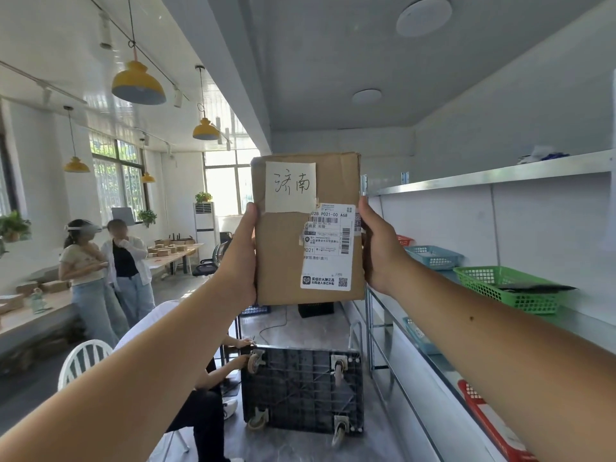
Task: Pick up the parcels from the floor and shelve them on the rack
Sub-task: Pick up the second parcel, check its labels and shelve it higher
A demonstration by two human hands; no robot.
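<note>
A brown cardboard parcel [283, 258] is held upright at arm's length, its face toward me, with a handwritten paper note at top left and a white shipping label at right. My left hand [238, 261] clasps its left edge and my right hand [380, 251] clasps its right edge. The metal rack [493, 176] runs along the right wall, beside the parcel. The parcel is apart from the rack's shelves.
On the rack's middle shelf sit a green basket [510, 288], a blue basket [433, 256] and a small red one [405, 240]. An upturned black wheeled dolly [301, 391] lies on the floor ahead. A seated person [206, 405] is at lower left; two people [106, 271] stand farther left.
</note>
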